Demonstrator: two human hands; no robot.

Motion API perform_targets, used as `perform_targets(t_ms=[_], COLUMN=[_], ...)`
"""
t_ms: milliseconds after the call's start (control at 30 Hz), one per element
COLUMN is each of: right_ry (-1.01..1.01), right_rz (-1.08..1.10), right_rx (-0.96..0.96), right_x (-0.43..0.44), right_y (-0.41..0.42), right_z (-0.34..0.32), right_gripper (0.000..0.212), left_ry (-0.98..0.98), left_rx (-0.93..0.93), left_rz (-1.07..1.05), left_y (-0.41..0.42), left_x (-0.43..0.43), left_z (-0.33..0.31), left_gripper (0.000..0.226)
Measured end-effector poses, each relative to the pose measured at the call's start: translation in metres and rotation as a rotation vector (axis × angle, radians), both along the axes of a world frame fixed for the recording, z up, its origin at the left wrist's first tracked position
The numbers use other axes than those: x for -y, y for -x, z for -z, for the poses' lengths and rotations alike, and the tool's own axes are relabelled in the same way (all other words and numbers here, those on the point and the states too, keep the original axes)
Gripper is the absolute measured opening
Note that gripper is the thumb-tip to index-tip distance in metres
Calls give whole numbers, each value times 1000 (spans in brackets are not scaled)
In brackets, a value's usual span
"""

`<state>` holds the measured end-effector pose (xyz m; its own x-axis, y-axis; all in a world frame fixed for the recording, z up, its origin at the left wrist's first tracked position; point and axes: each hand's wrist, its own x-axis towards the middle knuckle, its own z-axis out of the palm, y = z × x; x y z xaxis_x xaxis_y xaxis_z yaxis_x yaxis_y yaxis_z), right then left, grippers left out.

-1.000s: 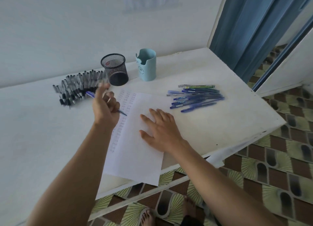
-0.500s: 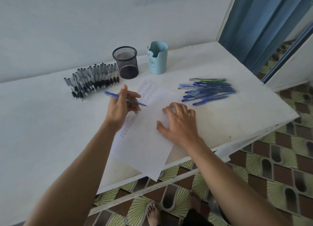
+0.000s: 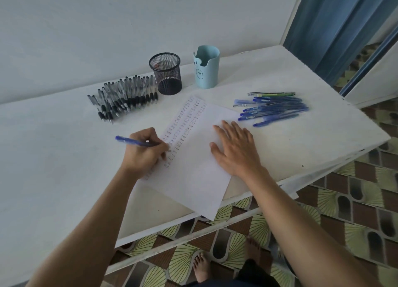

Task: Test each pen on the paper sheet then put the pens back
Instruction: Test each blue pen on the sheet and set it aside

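A white paper sheet point(image 3: 193, 174) with columns of small scribbles lies on the white table point(image 3: 53, 157), its near corner hanging over the edge. My left hand point(image 3: 144, 153) grips a blue pen point(image 3: 131, 141), tip down on the sheet's left column of marks. My right hand point(image 3: 234, 149) lies flat on the sheet's right side, fingers spread. Several blue pens point(image 3: 273, 109) are piled to the right of the sheet. Several black-grip pens point(image 3: 125, 97) lie in a fan at the back left.
A black mesh pen cup point(image 3: 167, 73) and a light blue pen holder point(image 3: 206, 67) stand at the back, near the wall. The table's right edge drops to a patterned tile floor point(image 3: 355, 200). Blue curtains point(image 3: 336, 28) hang at the far right.
My left hand has come down from near the black pens and turned the blue pen tip onto the sheet. My right hand flattened on the paper.
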<state>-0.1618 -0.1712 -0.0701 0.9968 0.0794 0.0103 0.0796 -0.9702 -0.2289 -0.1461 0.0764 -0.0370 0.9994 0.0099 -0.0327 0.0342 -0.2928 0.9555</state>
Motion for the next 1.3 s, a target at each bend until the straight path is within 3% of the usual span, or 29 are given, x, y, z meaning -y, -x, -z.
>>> perform_targets(t_ms=[133, 500, 1300], right_ry=[7, -9, -6], right_rz=[18, 40, 40], right_rx=[23, 63, 65], right_x=[-1, -2, -2], right_y=[1, 1, 0], right_z=[0, 0, 2], right_gripper=[81, 75, 77], left_ry=[-96, -240, -250], left_rx=[4, 154, 156], left_rz=[-73, 97, 107], left_y=[4, 7, 5], left_x=[-1, -3, -1], left_z=[4, 8, 13], left_gripper=[37, 28, 31])
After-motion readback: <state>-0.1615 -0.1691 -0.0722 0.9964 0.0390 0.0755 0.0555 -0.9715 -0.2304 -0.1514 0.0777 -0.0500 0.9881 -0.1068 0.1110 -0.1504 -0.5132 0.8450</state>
